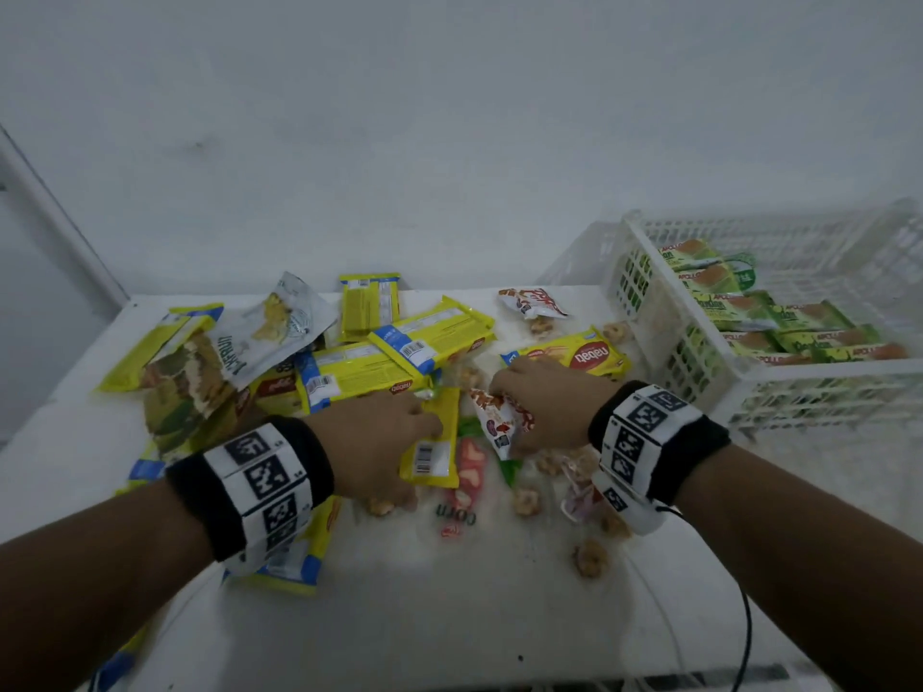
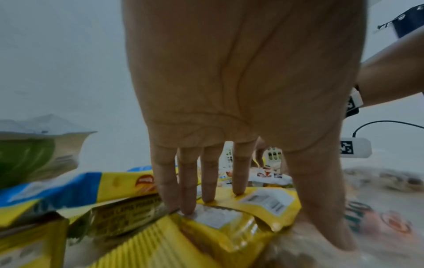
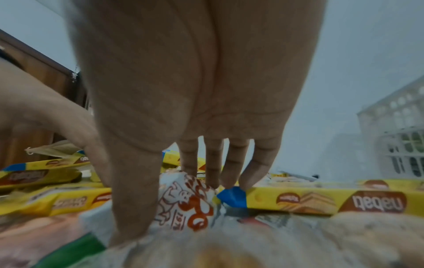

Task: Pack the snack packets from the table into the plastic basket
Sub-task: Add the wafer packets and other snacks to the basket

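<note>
My left hand (image 1: 379, 442) is down on a yellow wafer packet (image 1: 433, 442), fingertips (image 2: 238, 190) on its top and thumb spread along its near edge, pinching it. In the left wrist view the yellow wafer packet (image 2: 270, 204) shows its barcode. My right hand (image 1: 539, 402) pinches a white and orange snack packet (image 1: 499, 417) between fingers and thumb. The right wrist view shows the snack packet (image 3: 188, 203) bulging between them. At the right, the white plastic basket (image 1: 664, 372) holds several green cake packets (image 1: 799, 332).
Several yellow Nabati packets (image 1: 359, 372), a white fruit-chip bag (image 1: 269, 327) and a green-brown bag (image 1: 190, 387) lie piled at the left. Clear bags of round snacks (image 1: 589, 556) lie near my right wrist. Another yellow packet (image 1: 574, 354) lies between the hands and the basket.
</note>
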### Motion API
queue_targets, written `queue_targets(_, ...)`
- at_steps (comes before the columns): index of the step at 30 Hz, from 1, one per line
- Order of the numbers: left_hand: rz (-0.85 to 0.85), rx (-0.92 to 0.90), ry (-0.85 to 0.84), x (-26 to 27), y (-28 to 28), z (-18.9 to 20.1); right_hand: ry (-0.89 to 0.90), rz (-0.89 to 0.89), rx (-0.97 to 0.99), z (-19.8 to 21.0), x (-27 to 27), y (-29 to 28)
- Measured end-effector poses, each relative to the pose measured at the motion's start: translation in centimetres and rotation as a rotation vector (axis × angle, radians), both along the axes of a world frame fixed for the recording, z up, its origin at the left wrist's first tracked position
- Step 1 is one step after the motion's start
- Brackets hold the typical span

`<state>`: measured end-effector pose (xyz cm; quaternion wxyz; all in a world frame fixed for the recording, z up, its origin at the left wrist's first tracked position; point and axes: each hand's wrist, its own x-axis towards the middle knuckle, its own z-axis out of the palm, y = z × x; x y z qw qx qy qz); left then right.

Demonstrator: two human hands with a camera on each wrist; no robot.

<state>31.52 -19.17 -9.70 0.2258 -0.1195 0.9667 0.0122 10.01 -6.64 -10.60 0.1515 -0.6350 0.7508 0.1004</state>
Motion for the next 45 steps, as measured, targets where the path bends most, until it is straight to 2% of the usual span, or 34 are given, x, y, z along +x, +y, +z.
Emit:
queue_targets(7, -0.019, -0.037, 0.075, 0.6, 0.5, -0.1, -0.008, 0.002, -0.086, -0.1, -0.3, 0.8)
queue_targets(9, -0.021, -0.035, 0.078, 0.8, 0.3, -0.1, -0.077, -0.046, -0.128, 0.2, -0.4, 0.9)
queue_targets(11, -0.006, 0.009, 0.076, 0.9, 0.3, 0.2, -0.219, -0.128, -0.209, 0.5, -0.3, 1.0)
queue_targets(14, 0.072, 0.117, 0.241, 0.5, 0.3, 0.5, -0.372, -0.169, -0.318, 0.9, 0.1, 0.7)
queue_targets(16, 0.134, 0.150, 0.360, -0.3, 0.1, 1.1, -0.369, -0.153, -0.299, 0.9, 0.5, 0.3)
queue_targets(18, 0.189, 0.168, 0.366, -1.1, 0.1, 1.6, -0.337, -0.132, -0.241, 0.5, 0.7, -0.1)
queue_targets(20, 0.226, 0.240, 0.402, -1.5, 0.4, 2.1, -0.365, -0.134, -0.235, 0.1, 0.8, -0.3)
queue_targets(26, 0.336, 0.410, 0.726, -1.7, 0.1, 2.9, -0.575, -0.100, -0.419, 1.2, 1.5, -0.9)
queue_targets(30, 0.498, 0.720, 0.880, -2.0, -0.9, 3.7, -0.827, -0.266, -0.494, 2.0, 1.4, -1.2)
queue_targets(33, 0.606, 0.958, 0.905, -2.3, -0.8, 4.5, -0.952, -0.340, -0.595, 1.6, 1.2, -1.4)
queue_targets(35, 0.586, 0.941, 0.886, -2.4, -1.2, 4.7, -0.996, -0.365, -0.677, 1.4, 1.0, -1.5)
queue_targets(38, 0.539, 0.776, 0.860, -2.5, -1.9, 5.2, -1.040, -0.373, -0.822, 1.8, 0.4, -1.3)
queue_targets(41, 0.495, 0.589, 0.879, -2.8, -2.8, 6.0, -0.935, -0.324, -0.878, 2.6, -0.3, -0.9)
queue_targets(45, 0.296, 0.388, 0.779, -4.3, -3.0, 6.5, -0.811, -0.267, -0.851, 3.1, -0.6, -0.9)
